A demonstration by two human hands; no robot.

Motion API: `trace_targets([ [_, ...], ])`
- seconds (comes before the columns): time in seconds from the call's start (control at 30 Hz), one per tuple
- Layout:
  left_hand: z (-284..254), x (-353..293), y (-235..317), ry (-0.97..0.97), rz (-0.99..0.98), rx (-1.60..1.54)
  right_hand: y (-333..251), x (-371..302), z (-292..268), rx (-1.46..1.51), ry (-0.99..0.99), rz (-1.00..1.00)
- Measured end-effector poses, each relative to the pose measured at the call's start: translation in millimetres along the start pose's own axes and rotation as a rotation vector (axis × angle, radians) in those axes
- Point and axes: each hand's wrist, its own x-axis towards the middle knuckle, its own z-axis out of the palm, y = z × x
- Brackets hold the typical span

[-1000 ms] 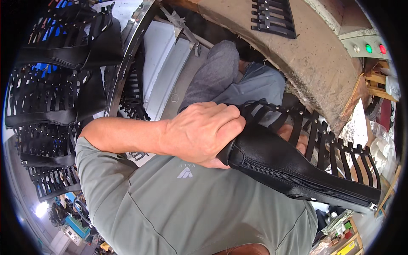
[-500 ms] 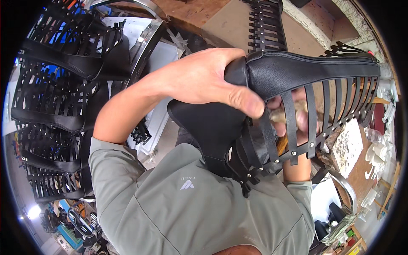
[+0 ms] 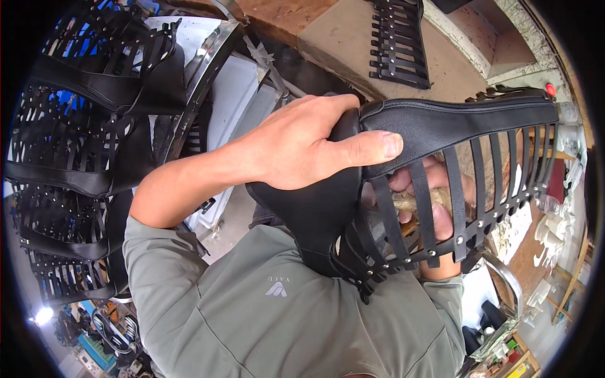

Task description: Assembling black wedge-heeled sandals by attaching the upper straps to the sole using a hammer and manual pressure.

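Observation:
A black leather strappy gladiator boot [image 3: 441, 126] lies across in front of my chest, its long padded panel pointing right and its riveted straps hanging below. My left hand [image 3: 302, 145] is closed round its rounded heel end, with the thumb stretched along the smooth leather. Behind the straps, partly hidden, is my right hand [image 3: 443, 220]. Its fingers curl round a pale tan lump [image 3: 435, 197] whose kind I cannot make out; a brown, wood-coloured piece shows just below it.
Several similar black strappy boots [image 3: 69, 176] hang at the left beside a metal-edged rack [image 3: 205, 75]. Another strappy black piece [image 3: 400, 47] lies on a brown board [image 3: 340, 38] at the far side. White plastic pieces [image 3: 551, 233] are at the right.
The heel end of the boot has come slightly nearer to me, still in my left hand. Behind the straps, my right hand has shifted a little left and nearer to me.

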Motion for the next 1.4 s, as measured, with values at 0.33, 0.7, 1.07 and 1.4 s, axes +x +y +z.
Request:
trace_targets([
  [0.33,3,10,-32,0.041,-0.052,-0.046,36,2,-4,0.171,-0.019,0.016],
  [0.7,-8,12,-32,0.071,0.011,-0.187,84,-4,-12,0.167,-0.086,-0.212],
  [1.07,-32,0,-3,0.080,-0.046,-0.409,32,20,3,0.414,0.050,-0.020],
  [1.4,5,-9,2,0.107,-0.030,-0.431,14,-29,5,0.299,0.069,0.036],
])
